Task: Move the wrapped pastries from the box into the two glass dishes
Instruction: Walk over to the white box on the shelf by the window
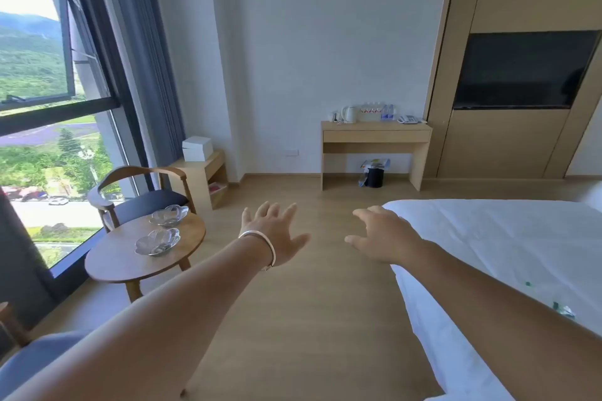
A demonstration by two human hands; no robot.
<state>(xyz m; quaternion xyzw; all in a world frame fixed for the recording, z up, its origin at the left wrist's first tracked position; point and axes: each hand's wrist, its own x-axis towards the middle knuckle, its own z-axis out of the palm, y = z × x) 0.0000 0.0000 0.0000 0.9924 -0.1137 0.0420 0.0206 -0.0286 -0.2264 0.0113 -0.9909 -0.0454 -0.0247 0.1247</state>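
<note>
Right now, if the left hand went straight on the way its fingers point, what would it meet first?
Probably nothing close: the left hand points over bare wooden floor toward the white wall, between the small cabinet bearing the white box and the light wooden desk. Depth is unclear.

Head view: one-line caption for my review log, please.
Both hands, left and right, reach out empty; two glass dishes wait on the round table, white box beyond.

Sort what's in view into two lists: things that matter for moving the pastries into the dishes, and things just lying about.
For the job:
white box on the side cabinet
near glass dish on the round table
far glass dish on the same table
left hand and right hand, both empty

Lying about:
kettle
water bottles
telephone
black bin
chair
TV
bed
</note>
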